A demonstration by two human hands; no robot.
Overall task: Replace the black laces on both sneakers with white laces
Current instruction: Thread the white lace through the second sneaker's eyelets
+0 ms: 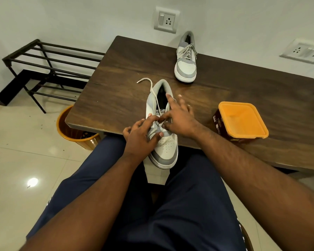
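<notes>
Near sneaker [164,142] overhangs table [116,69]; orange-lidded tub [242,120] right, bin [74,131] left

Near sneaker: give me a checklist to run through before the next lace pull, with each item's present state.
1. Near sneaker steadied: ok, left hand holds its side, toe overhanging the table edge.
2. Lace gripped at the eyelets: ok, right hand pinches the white lace there.
3. Free lace end untangled: ok, it trails loose past the heel onto the table.
4. Black lace fully out of this shoe: cannot tell, hands cover the middle eyelets.
5. Far sneaker done: ok, laced in white.
6. Orange-lidded box out of the way: ok, apart to the right.
</notes>
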